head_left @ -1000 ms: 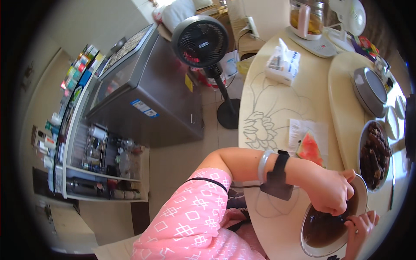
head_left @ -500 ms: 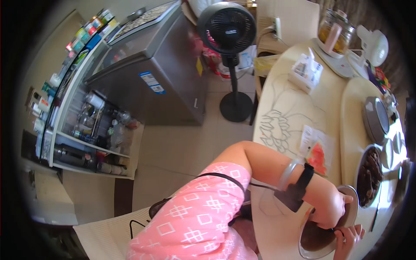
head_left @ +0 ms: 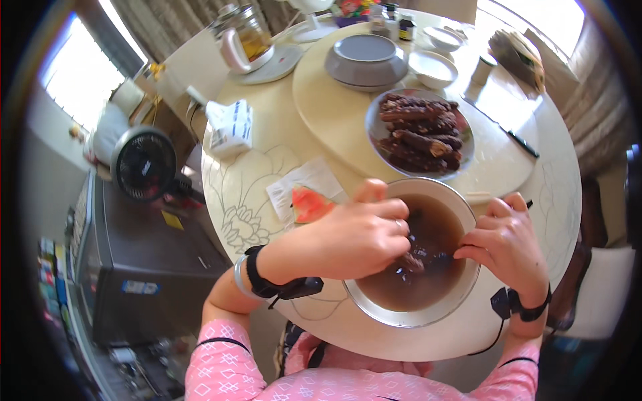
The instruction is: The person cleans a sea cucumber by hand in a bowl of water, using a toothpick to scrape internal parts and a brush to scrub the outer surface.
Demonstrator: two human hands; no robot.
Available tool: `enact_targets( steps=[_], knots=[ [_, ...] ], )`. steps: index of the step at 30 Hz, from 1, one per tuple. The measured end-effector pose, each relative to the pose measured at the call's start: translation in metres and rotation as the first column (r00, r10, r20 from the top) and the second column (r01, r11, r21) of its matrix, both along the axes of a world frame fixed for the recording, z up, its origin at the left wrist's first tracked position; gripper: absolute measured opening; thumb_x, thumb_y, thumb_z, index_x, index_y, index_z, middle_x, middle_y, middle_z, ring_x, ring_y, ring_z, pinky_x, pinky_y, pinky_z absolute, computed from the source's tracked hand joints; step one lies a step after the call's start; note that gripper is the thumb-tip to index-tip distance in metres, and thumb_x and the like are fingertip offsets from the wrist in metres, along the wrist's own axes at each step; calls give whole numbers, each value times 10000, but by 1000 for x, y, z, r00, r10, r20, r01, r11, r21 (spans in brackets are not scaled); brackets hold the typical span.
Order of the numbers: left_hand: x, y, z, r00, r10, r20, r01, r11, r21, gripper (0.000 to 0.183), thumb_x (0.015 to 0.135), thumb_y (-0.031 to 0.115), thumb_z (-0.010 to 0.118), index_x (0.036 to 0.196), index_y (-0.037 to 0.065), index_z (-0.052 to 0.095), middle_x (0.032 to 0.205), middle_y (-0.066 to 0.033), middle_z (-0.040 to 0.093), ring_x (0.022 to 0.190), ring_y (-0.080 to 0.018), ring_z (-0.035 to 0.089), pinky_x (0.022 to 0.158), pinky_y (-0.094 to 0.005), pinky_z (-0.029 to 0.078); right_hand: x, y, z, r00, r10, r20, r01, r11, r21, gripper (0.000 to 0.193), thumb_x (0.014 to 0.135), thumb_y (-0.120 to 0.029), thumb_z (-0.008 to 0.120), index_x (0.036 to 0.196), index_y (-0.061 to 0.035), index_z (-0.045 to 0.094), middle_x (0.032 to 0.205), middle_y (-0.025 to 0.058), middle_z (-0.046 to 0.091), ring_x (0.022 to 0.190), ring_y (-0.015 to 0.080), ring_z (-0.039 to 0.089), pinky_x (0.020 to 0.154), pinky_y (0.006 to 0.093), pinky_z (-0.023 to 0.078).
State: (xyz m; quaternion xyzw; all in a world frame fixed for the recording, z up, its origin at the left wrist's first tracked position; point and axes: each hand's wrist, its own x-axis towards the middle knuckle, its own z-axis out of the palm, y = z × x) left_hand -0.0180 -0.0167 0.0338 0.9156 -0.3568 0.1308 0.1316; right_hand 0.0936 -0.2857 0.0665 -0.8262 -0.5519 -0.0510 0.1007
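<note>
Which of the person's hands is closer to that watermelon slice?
Left. The left hand is just beside the watermelon slice, over the left side of the bowl; the right hand is farther off, at the bowl's right rim.

Smooth glossy bowl (head_left: 413,320), rough sticks (head_left: 422,132)

Blue print (head_left: 239,119) on tissue pack (head_left: 221,142), blue label (head_left: 140,287), yellow label (head_left: 172,219) on grey appliance (head_left: 144,247): seemingly illegible

Heaped plate (head_left: 372,130) blocks far side of bowl (head_left: 414,319); room between tissue pack (head_left: 231,128), watermelon (head_left: 309,206).
</note>
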Motion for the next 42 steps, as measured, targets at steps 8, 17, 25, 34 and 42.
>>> enact_targets(
  steps=[8,17,25,34,42],
  knots=[
    [-3,17,1,981,104,-165,-165,896,-412,261,705,98,841,951,146,767,919,44,741,989,-194,611,941,-387,334,1,-6,-3,993,115,-39,-116,993,-18,196,778,-331,785,698,-164,722,700,-43,649,881,170,578,890,353,379],
    [-11,14,-2,868,97,-487,-452,561,-693,345,680,-86,792,999,43,779,1049,-43,576,1057,-177,547,931,-287,449,-1,-9,-1,992,121,-28,-118,990,74,201,728,-323,808,693,-149,713,665,-44,626,828,175,555,889,359,379],
    [1,12,10,820,88,-566,-499,593,-632,316,719,-47,800,1018,51,773,1079,-48,615,1095,-153,535,944,-284,444,-3,-14,-1,992,127,-5,-126,987,97,215,722,-326,808,684,-144,700,659,-42,618,829,173,555,891,356,372],
    [1,2,-3,823,105,-558,-509,570,-645,296,716,-19,773,986,101,784,1066,-33,649,1083,-197,539,984,-327,398,-1,-16,-8,990,139,10,-139,988,63,189,773,-306,783,711,-155,687,706,-52,622,856,167,561,886,348,380],
    [-1,0,0,948,220,-229,-298,865,-405,306,665,26,772,937,166,757,946,75,743,1011,-212,582,959,-375,353,-20,-15,-5,975,220,24,-216,970,-109,37,765,-159,683,756,-170,649,729,-47,593,791,170,590,779,331,431]
  ],
)
